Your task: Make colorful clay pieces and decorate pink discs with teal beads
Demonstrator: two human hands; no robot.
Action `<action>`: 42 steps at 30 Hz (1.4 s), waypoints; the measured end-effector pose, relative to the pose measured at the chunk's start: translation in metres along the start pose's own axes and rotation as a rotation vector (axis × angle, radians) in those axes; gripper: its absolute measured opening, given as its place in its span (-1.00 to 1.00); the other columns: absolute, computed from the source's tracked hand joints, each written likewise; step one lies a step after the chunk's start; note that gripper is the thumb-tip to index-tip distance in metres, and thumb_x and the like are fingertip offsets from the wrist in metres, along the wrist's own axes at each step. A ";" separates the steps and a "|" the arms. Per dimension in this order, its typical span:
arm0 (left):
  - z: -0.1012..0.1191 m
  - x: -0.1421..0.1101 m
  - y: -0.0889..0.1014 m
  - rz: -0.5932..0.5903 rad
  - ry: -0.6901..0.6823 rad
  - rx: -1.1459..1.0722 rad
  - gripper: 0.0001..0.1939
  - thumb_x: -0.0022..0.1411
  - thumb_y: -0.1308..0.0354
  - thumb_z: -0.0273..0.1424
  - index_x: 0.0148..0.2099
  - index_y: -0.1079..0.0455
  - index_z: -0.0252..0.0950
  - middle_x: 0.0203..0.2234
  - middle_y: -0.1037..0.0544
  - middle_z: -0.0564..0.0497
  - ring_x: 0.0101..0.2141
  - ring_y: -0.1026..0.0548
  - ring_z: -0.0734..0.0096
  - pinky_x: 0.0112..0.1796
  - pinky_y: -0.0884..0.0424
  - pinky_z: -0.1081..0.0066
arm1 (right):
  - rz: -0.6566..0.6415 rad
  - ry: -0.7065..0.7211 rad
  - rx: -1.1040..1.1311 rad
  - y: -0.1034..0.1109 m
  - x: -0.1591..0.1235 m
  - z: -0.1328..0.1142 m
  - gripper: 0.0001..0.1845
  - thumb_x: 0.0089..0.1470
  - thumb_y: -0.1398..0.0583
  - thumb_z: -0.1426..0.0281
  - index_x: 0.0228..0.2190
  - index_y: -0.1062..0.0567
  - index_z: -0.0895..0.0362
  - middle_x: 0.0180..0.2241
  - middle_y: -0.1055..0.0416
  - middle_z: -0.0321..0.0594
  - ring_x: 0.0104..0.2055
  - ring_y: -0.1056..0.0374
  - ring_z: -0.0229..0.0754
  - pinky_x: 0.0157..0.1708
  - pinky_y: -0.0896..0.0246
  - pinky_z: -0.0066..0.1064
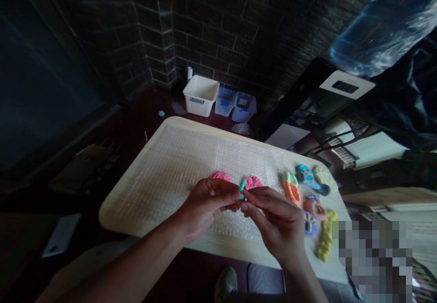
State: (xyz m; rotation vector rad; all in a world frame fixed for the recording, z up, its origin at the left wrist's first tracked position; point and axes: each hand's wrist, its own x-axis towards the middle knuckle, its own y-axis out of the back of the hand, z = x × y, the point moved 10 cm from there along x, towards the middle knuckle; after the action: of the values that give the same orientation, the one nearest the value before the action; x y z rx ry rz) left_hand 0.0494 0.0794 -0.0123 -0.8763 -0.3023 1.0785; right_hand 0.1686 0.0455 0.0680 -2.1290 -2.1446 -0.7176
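A small green piece of modelling clay (242,186) is held upright over the table between my two hands. My left hand (205,205) pinches it from one side with thumb and fingertips. From the other side, the fingertips of my right hand (280,221) close on its lower part, so the bottom of the piece is partly hidden. Just beyond my fingers, two pink clay lumps, one on the left (220,175) and one on the right (252,182), rest on bubble wrap (177,166) and are partly covered by my hands.
The bubble wrap covers much of the wooden table (111,218). At the table's right end lie several clay shapes, among them an orange and green one (292,191), a blue one (309,177) and a yellow strip (327,237). A white bin (200,105) stands on the floor behind.
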 end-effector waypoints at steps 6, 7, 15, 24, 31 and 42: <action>0.000 0.001 -0.003 -0.014 -0.009 0.003 -0.83 0.02 -0.55 -0.34 -0.36 -0.68 -0.29 -0.49 -0.61 0.02 -0.46 -0.52 0.51 -0.33 -0.44 0.46 | -0.004 -0.027 0.055 0.001 -0.002 0.007 -0.68 0.15 -0.40 0.50 -0.09 -0.72 -0.10 -0.25 -0.63 -0.21 -0.35 -0.53 -0.19 -0.40 -0.49 -0.35; 0.000 0.002 -0.003 -0.009 -0.011 0.004 -0.83 0.03 -0.55 -0.34 -0.35 -0.68 -0.29 -0.46 -0.60 0.03 -0.44 -0.53 0.51 -0.32 -0.44 0.45 | 0.015 -0.058 0.112 0.003 -0.001 0.011 -0.69 0.16 -0.40 0.47 -0.08 -0.71 -0.09 -0.26 -0.63 -0.21 -0.38 -0.52 -0.21 -0.43 -0.48 -0.37; -0.011 0.003 0.001 -0.006 0.009 0.256 -0.76 0.14 -0.48 -0.30 -0.21 -0.61 -0.33 -0.39 -0.64 -0.04 -0.38 -0.57 0.43 -0.30 -0.45 0.43 | -0.018 -0.309 0.362 0.005 0.001 0.042 -0.68 0.20 -0.38 0.32 0.00 -0.65 -0.02 -0.25 -0.59 -0.20 -0.43 -0.48 -0.26 -0.45 -0.46 -0.41; 0.035 -0.004 0.018 0.095 -0.265 0.796 -0.74 0.35 -0.25 -0.18 -0.09 -0.46 -0.27 -0.32 -0.64 -0.04 -0.35 -0.60 0.32 -0.38 -0.45 0.39 | -0.021 -0.454 0.505 0.004 -0.008 0.084 -0.79 0.11 -0.43 0.30 -0.23 -0.64 0.10 -0.39 -0.58 -0.23 -0.43 -0.46 -0.26 -0.40 -0.41 -0.42; 0.070 -0.008 0.040 0.179 -0.452 1.548 -0.83 0.21 -0.33 -0.37 -0.14 -0.48 -0.24 -0.25 -0.59 -0.01 -0.22 -0.55 0.23 -0.17 -0.45 0.26 | -0.148 -0.605 0.357 -0.008 -0.025 0.132 -0.69 0.03 -0.44 0.26 -0.30 -0.50 0.16 -0.56 -0.44 -0.34 -0.57 -0.31 -0.32 -0.57 -0.21 -0.47; 0.034 0.004 0.043 0.011 -0.345 1.786 -0.86 0.27 -0.28 -0.46 -0.10 -0.49 -0.24 -0.20 -0.57 -0.06 -0.14 -0.54 0.13 -0.08 -0.43 0.19 | -0.204 -0.526 -0.109 -0.001 -0.023 0.135 -0.73 0.09 -0.33 0.26 -0.25 -0.63 0.21 -0.49 -0.52 -0.20 -0.56 -0.37 -0.26 -0.61 -0.17 -0.45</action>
State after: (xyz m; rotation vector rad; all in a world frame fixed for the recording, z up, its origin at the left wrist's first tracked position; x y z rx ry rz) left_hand 0.0031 0.1064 -0.0239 0.9023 0.4074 1.0371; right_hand 0.2085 0.0698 -0.0604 -2.3883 -2.6624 -0.3036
